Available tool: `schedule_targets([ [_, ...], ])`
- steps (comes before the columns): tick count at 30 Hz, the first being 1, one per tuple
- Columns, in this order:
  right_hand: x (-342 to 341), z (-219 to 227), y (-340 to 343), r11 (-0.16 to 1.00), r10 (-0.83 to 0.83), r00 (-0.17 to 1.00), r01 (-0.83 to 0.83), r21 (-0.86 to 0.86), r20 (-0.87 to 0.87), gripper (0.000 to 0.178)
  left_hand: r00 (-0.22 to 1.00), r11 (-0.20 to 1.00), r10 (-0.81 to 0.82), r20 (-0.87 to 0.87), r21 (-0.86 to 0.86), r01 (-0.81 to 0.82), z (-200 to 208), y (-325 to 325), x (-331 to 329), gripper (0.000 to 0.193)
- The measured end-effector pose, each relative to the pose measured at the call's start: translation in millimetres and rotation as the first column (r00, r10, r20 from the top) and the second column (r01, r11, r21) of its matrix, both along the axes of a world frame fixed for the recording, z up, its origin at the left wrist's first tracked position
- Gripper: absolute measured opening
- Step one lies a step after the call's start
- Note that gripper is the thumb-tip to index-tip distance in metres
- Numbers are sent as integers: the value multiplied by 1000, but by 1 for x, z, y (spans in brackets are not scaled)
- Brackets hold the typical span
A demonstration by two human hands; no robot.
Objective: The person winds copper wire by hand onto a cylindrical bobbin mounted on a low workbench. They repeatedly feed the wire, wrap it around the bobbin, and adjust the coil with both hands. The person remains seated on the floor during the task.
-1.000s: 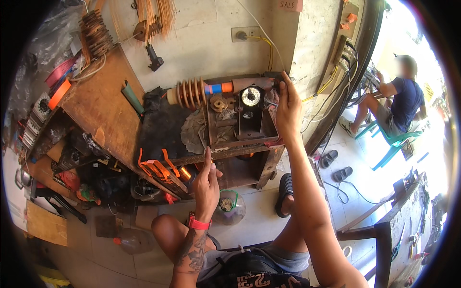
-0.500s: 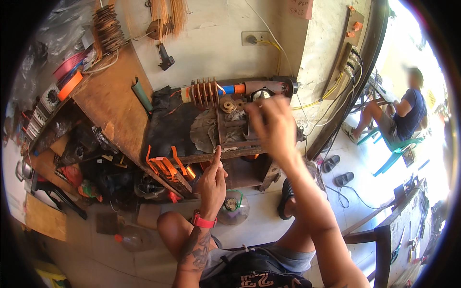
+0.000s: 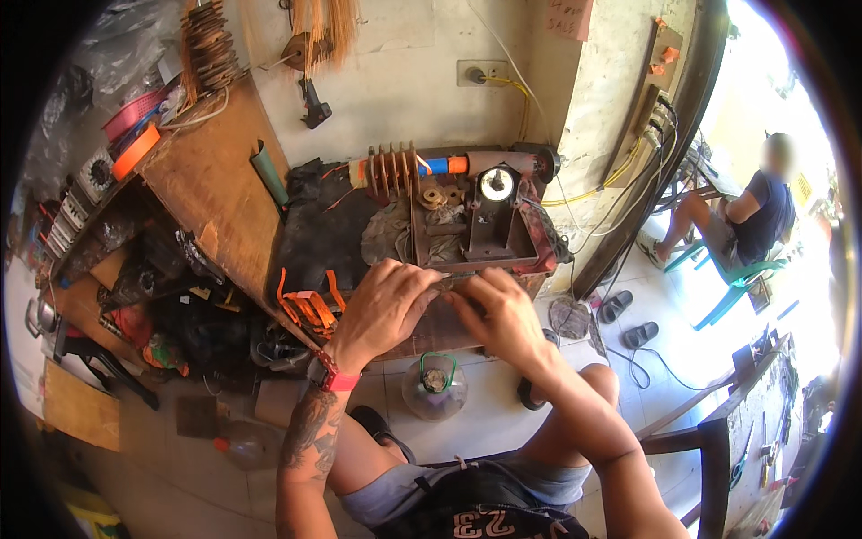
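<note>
Side by side before the front edge of the workbench, my left hand (image 3: 382,307) and my right hand (image 3: 496,314) have their fingertips nearly meeting. Fingers on both are curled into a pinch; whatever lies between them is too small to make out. Just beyond them stands a winding machine with a round white dial (image 3: 496,183). Its horizontal shaft carries a brown ribbed former (image 3: 391,173) at the left, beside blue and orange wrapped sections. Small brown spools (image 3: 435,197) sit in the metal frame, next to a crumpled grey cloth (image 3: 384,235).
Orange strips (image 3: 310,307) hang at the bench's left front. A wooden cabinet (image 3: 211,180) rises at the left. A clear jug (image 3: 435,395) with a green handle stands on the floor between my legs. Another person (image 3: 761,202) sits at the far right, near loose sandals (image 3: 640,336).
My right hand has come down from in front of the machine, uncovering the dial. My left hand, earlier with its index finger pointing up, has risen and curled; both now meet.
</note>
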State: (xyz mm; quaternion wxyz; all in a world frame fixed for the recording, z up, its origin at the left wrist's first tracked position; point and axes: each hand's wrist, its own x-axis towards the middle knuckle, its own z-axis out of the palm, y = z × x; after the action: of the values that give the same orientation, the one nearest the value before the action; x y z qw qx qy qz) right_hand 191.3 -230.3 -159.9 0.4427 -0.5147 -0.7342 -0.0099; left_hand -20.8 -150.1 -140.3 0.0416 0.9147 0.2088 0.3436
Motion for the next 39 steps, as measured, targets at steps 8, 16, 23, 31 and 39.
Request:
schedule_targets([
  [8,15,51,47,989,-142,989,140,49,42,13,913,916,73,402,-388,97,0,-4,12,12],
  [16,9,47,39,967,106,971,-151,207,213,27,908,889,39,418,-429,159,1,3,7,13],
  [23,5,56,56,973,23,990,-55,223,142,24,779,854,-18,626,-396,338,-6,20,19,7],
  [31,4,46,59,985,-30,987,2,173,157,22,901,981,140,410,69,-183,9,23,22,18],
  [39,2,55,56,971,111,992,-121,204,60,20,881,965,186,434,-249,-82,13,9,26,10],
])
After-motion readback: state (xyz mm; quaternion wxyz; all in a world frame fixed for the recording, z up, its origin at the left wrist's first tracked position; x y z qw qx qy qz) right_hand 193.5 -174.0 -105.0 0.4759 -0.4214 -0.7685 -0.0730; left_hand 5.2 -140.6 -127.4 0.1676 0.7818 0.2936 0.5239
